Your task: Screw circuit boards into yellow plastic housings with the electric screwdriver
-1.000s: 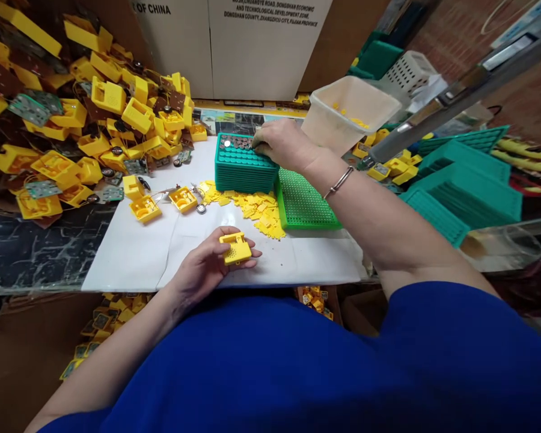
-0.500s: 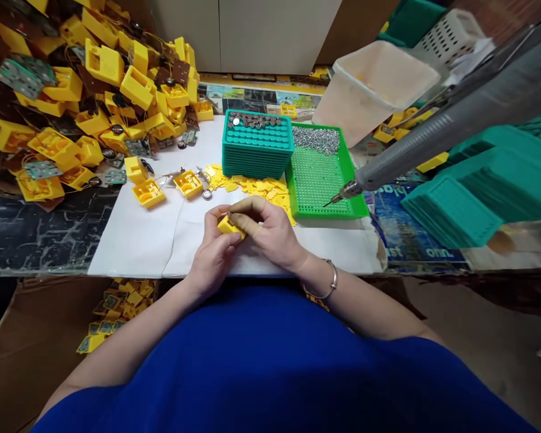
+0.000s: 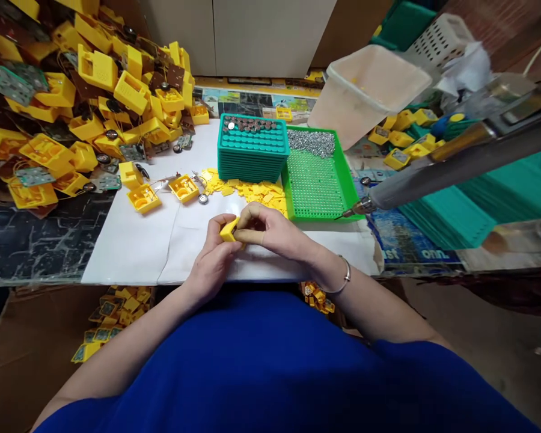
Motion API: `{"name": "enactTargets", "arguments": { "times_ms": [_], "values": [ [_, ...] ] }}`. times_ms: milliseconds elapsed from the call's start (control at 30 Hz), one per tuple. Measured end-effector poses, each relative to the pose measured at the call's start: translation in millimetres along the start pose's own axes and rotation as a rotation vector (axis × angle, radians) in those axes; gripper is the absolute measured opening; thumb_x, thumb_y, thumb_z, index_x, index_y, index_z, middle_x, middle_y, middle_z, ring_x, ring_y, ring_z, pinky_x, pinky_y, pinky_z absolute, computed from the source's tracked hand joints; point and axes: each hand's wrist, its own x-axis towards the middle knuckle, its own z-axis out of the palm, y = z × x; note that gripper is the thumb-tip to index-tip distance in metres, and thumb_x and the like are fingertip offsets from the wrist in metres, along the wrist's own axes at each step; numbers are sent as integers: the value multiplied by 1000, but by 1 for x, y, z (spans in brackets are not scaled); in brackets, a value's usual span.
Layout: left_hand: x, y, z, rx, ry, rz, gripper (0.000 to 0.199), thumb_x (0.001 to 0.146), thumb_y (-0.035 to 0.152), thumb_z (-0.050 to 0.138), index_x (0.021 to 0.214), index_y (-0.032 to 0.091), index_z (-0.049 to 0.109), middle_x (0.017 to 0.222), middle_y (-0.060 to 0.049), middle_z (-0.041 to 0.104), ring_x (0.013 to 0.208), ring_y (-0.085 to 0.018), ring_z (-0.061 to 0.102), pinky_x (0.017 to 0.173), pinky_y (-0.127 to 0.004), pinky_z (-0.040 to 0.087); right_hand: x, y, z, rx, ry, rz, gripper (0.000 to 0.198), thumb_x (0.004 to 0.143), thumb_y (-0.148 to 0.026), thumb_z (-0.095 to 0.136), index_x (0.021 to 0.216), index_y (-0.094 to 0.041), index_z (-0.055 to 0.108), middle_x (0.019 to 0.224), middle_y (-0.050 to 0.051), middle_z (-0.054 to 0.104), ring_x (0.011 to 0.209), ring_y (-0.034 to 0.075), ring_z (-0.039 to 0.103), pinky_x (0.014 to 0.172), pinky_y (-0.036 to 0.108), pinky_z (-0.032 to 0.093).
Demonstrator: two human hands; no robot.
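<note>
A small yellow plastic housing [image 3: 228, 231] is pinched between the thumb and fingers of my left hand [image 3: 211, 258], just above the white paper. From the other side, the bent fingers and thumb of my right hand [image 3: 275, 234] close on the housing's right end. My fingertips hide that end, so I cannot see whether a small part is between them. Beyond my hands lie loose flat yellow pieces [image 3: 264, 192]. Up to the left, two open yellow housings [image 3: 184, 188] [image 3: 144, 198] rest on the paper with wires and round metal parts.
A teal tray stack [image 3: 252, 147] bears dark round parts. Beside it, a green tray [image 3: 354, 192] holds silvery screws [image 3: 313, 143]. A hanging electric screwdriver [image 3: 401, 186] reaches over that tray's front right corner. Yellow housings with circuit boards [image 3: 94, 72] are heaped at left.
The housing has turned in my left hand, so its smooth yellow side shows more. My right fingers have shifted to its right end. The screwdriver has swung slightly right, and the view has moved a little.
</note>
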Motion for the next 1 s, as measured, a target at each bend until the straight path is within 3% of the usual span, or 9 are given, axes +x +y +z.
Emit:
{"name": "enactTargets", "arguments": {
  "times_ms": [67,200,300,467,600,733,867,933,1000],
  "values": [
    [1,5,2,-71,27,-46,44,70,15,61,112,24,49,102,1,64,97,-18,63,89,-33,47,5,-6,-11,-90,95,-101,16,76,-32,70,74,-18,61,78,-1,59,69,11,52,63,27,43],
    [1,13,6,-157,43,-131,30,75,23,64,102,21,51,104,-5,69,97,-25,69,88,-43,53,34,-23,-58,-549,527,-359,12,88,-24,58,94,-19,68,95,5,66,87,17,60,81,35,48],
    [1,15,6,-130,29,-182,25,77,24,64,98,19,52,100,-7,72,96,-28,71,85,-45,55,67,-31,-94,-931,598,-240,22,91,-18,51,102,-19,70,103,10,66,99,25,60,90,43,47],
    [1,11,4,-144,47,-153,26,76,24,65,98,19,53,100,-6,72,96,-25,71,84,-43,57,111,-28,-115,-1143,494,-84,19,91,-23,55,90,-15,72,97,13,65,99,29,59,88,48,46],
    [1,9,3,-137,29,-136,27,76,26,67,99,20,53,100,-4,70,96,-23,70,84,-40,57,120,-23,-119,-1062,531,-139,8,83,-18,62,79,-16,69,89,11,64,98,28,58,89,48,47],
    [0,10,3,-133,57,-84,30,75,23,68,100,21,52,103,-3,67,99,-21,67,89,-39,54,88,-31,-99,-820,501,-293,8,83,-19,62,76,-19,66,85,7,66,89,23,59,85,43,48],
    [-2,11,4,-129,61,-34,38,70,16,66,104,23,49,104,0,64,99,-19,65,93,-37,50,31,-35,-49,-411,91,-274,12,88,-26,60,83,-18,69,85,3,70,77,15,60,72,31,48],
    [-2,10,3,-86,58,-4,41,71,16,64,107,24,48,100,1,62,93,-16,63,89,-33,49,10,-30,-27,-359,-30,-270,11,87,-23,61,81,-18,69,80,1,69,73,13,60,69,27,46],
    [-3,8,2,-8,61,31,42,73,17,63,111,26,47,99,2,60,89,-15,59,84,-30,47,-1,-21,-15,-354,-61,-286,11,87,-21,61,82,-18,70,78,0,68,70,11,58,68,26,45]
  ]
}}
